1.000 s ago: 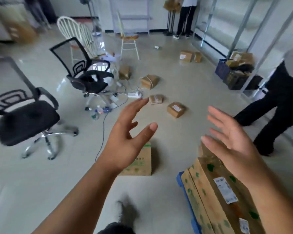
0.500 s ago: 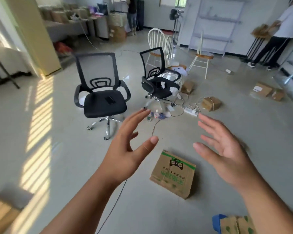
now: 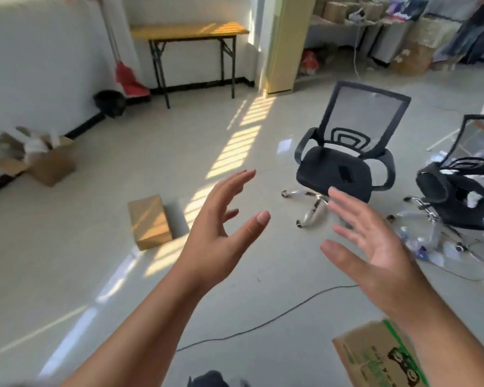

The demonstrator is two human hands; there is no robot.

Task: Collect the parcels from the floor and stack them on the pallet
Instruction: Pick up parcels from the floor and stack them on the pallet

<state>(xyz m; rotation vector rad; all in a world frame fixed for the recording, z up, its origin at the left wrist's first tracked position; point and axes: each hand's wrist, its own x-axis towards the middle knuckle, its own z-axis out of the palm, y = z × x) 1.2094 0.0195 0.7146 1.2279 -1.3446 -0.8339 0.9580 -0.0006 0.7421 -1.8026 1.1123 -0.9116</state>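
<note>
Brown cardboard parcel (image 3: pixel 149 221), centre-left on floor, uncollected; left hand (image 3: pixel 218 238) and right hand (image 3: pixel 375 247): grip spread, empty, readied for two-handed lift.

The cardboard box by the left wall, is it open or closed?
Open: the cardboard box has its flaps spread outward, and pale material sticks up out of it.

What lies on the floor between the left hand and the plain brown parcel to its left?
Nothing: in the head view, only bare sunlit floor separates the left hand from the plain brown parcel.
</note>
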